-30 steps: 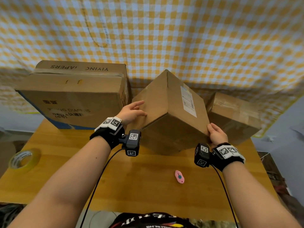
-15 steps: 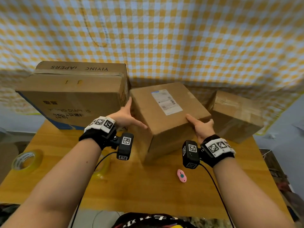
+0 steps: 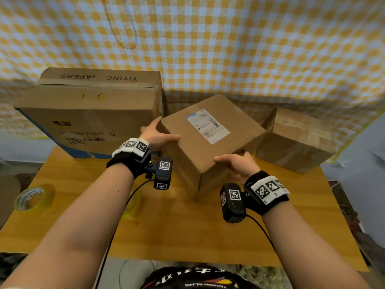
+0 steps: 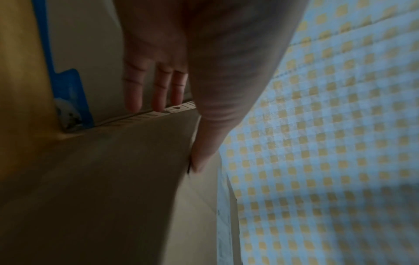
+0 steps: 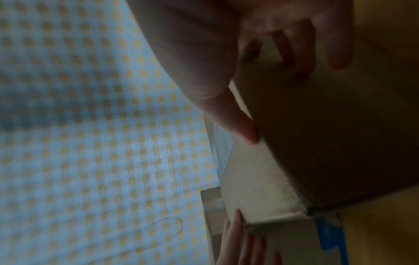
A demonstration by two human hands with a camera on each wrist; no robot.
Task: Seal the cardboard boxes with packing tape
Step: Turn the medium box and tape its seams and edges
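Note:
A mid-sized cardboard box (image 3: 208,140) stands on the wooden table (image 3: 187,232) with a white shipping label on its top face. My left hand (image 3: 158,134) lies against its far-left corner, fingers (image 4: 158,89) straight on the side face and thumb along the top edge. At the near-right corner my right hand (image 3: 235,163) has its thumb (image 5: 238,125) on the top edge and its fingers spread on the side. The box (image 4: 102,179) fills the left wrist view, blurred. A roll of clear packing tape (image 3: 34,198) sits at the table's left edge.
A large diaper carton (image 3: 89,117) stands at the back left, touching the middle box. A smaller taped box (image 3: 295,140) sits at the back right. A second tape roll (image 3: 133,205) shows partly behind my left forearm. Checked cloth (image 3: 229,49) hangs behind.
The box, tipped on an edge a second ago, now sits flat with the label face up. Both hands have shifted to opposite corners, and the pink cutter is hidden behind my right wrist.

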